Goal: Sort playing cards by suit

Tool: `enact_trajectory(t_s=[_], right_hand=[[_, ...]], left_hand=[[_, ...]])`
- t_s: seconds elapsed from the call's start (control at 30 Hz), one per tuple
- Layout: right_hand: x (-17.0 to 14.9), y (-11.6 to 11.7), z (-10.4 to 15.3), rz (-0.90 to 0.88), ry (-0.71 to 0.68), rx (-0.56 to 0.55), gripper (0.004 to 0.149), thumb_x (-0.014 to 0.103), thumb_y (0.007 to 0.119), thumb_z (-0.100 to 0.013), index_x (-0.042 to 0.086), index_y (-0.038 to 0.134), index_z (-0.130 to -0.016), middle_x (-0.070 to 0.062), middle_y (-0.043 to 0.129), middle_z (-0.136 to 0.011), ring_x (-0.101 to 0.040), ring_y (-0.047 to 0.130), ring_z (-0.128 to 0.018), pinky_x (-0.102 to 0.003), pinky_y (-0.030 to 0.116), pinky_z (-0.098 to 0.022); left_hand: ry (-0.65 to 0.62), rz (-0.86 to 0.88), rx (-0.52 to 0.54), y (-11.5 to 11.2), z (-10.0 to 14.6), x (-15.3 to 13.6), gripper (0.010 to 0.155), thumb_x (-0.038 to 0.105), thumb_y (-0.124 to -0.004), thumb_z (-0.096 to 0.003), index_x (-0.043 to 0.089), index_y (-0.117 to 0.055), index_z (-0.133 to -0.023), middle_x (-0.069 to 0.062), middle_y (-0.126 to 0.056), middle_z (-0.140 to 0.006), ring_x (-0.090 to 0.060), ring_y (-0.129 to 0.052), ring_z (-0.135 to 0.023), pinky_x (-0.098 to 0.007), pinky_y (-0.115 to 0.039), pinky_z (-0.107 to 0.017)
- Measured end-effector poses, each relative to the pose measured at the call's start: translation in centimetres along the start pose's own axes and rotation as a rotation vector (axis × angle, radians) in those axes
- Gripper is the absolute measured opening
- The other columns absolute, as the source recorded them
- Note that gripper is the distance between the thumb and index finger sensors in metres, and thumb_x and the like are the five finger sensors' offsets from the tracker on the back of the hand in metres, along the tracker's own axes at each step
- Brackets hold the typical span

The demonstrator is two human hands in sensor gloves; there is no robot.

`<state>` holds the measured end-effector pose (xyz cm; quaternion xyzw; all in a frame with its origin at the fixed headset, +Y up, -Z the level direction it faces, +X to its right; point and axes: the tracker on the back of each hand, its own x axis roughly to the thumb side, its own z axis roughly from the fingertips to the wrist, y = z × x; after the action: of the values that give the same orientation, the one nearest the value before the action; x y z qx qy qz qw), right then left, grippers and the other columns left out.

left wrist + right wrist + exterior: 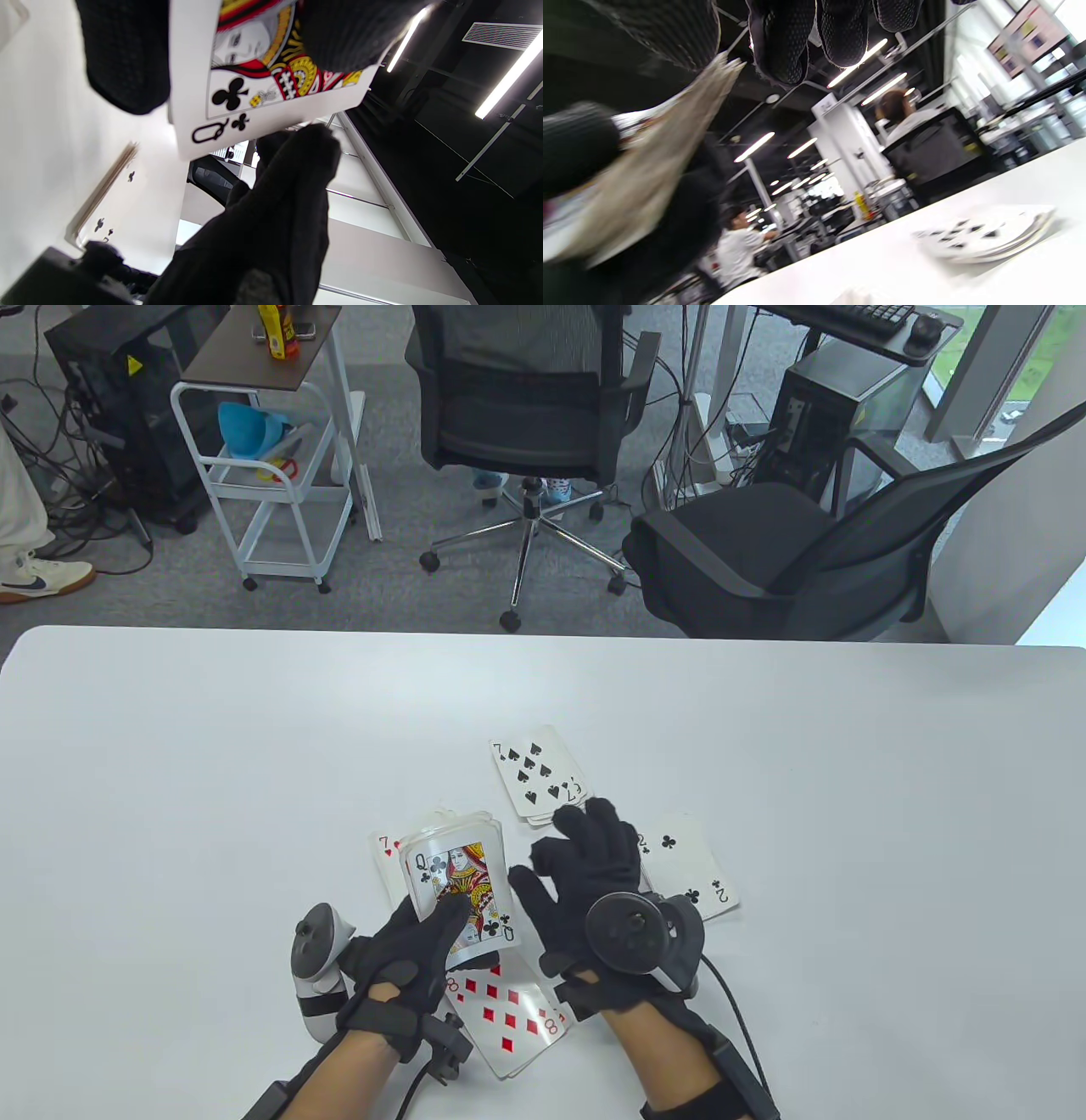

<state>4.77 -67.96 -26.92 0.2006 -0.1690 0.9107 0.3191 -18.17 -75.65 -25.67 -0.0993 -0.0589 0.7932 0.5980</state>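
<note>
Lower centre: left hand (407, 959) gripped card deck (454, 891), queen of clubs uppermost. Right hand (594, 882) hovered beside it, fingers relaxed, holding nothing, above the desk (212, 780).

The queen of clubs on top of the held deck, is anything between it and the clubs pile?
Only the right hand, hovering between the queen of clubs and the two of clubs pile. The left hand holds the deck.
</note>
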Motion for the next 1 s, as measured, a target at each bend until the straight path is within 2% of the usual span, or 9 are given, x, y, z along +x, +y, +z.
enact_trajectory(t_s=[0.13, 0.23, 0.3, 0.43, 0.6, 0.77, 0.87, 1.0], right_hand=[[0.9, 1.0, 0.3, 0.041, -0.022, 0.041, 0.061, 0.057, 0.081, -0.051, 0.015, 0.066, -0.093, -0.018, 0.050, -0.111, -0.049, 0.035, -0.106, -0.073, 0.034, -0.070], [1.1, 1.3, 0.5, 0.022, -0.026, 0.005, 0.064, 0.058, 0.083, -0.049, 0.014, 0.064, -0.091, -0.017, 0.051, -0.109, -0.049, 0.038, -0.106, -0.073, 0.036, -0.070], [1.1, 1.3, 0.7, -0.002, -0.024, -0.039, 0.061, 0.056, 0.085, -0.048, 0.013, 0.067, -0.087, -0.017, 0.054, -0.108, -0.050, 0.042, -0.105, -0.073, 0.038, -0.070], [0.9, 1.4, 0.7, -0.075, 0.003, -0.044, 0.053, 0.048, 0.086, -0.049, 0.011, 0.069, -0.083, -0.017, 0.058, -0.105, -0.049, 0.047, -0.104, -0.071, 0.042, -0.071], [0.7, 0.9, 0.7, -0.080, -0.005, -0.082, 0.043, 0.041, 0.082, -0.052, 0.009, 0.076, -0.079, -0.016, 0.065, -0.103, -0.048, 0.053, -0.102, -0.071, 0.045, -0.071], [0.4, 0.5, 0.6, -0.059, 0.005, -0.088, 0.039, 0.038, 0.080, -0.053, 0.011, 0.082, -0.080, -0.015, 0.067, -0.103, -0.048, 0.053, -0.102, -0.071, 0.044, -0.071], [-0.1, 0.2, 0.5, -0.059, 0.029, -0.107, 0.044, 0.039, 0.082, -0.053, 0.013, 0.078, -0.087, -0.014, 0.067, -0.102, -0.048, 0.054, -0.102, -0.071, 0.045, -0.071], [-1.3, -1.1, 0.2, -0.033, 0.102, -0.170, 0.042, 0.036, 0.082, -0.053, 0.015, 0.077, -0.089, -0.014, 0.068, -0.102, -0.047, 0.056, -0.102, -0.073, 0.041, -0.070]], left_hand=[[-0.011, -0.003, 0.018, 0.2, 0.1, 0.1, 0.052, 0.049, -0.083, -0.0523, 0.026, -0.072, -0.097, 0.000, -0.089, -0.093, -0.028, -0.099, -0.079, -0.042, -0.096, -0.046], [-0.012, 0.004, 0.018, 0.3, 0.1, 0.1, 0.051, 0.051, -0.084, -0.0517, 0.026, -0.075, -0.096, 0.000, -0.089, -0.093, -0.028, -0.099, -0.078, -0.042, -0.096, -0.046], [-0.012, 0.010, 0.014, 0.3, 0.1, 0.1, 0.052, 0.051, -0.084, -0.0516, 0.026, -0.075, -0.095, -0.001, -0.089, -0.093, -0.029, -0.100, -0.078, -0.042, -0.096, -0.046], [-0.002, 0.027, 0.001, 0.2, 0.1, -0.2, 0.053, 0.052, -0.083, -0.0521, 0.025, -0.073, -0.096, -0.002, -0.088, -0.093, -0.028, -0.099, -0.078, -0.042, -0.096, -0.046], [0.005, 0.044, -0.015, 0.0, 0.1, -0.3, 0.055, 0.052, -0.082, -0.0524, 0.024, -0.070, -0.098, -0.002, -0.086, -0.095, -0.029, -0.097, -0.080, -0.042, -0.095, -0.048], [0.009, 0.052, -0.024, 0.0, 0.0, -0.3, 0.056, 0.050, -0.080, -0.0531, 0.023, -0.067, -0.100, -0.004, -0.083, -0.097, -0.030, -0.095, -0.082, -0.042, -0.094, -0.049], [0.008, 0.048, -0.025, 0.0, 0.0, -0.3, 0.056, 0.050, -0.080, -0.0534, 0.023, -0.066, -0.101, -0.004, -0.082, -0.097, -0.031, -0.095, -0.082, -0.042, -0.094, -0.049], [0.004, 0.044, -0.018, 0.0, 0.0, -0.3, 0.055, 0.049, -0.079, -0.0536, 0.023, -0.066, -0.101, -0.004, -0.082, -0.097, -0.030, -0.095, -0.082, -0.042, -0.094, -0.049]])
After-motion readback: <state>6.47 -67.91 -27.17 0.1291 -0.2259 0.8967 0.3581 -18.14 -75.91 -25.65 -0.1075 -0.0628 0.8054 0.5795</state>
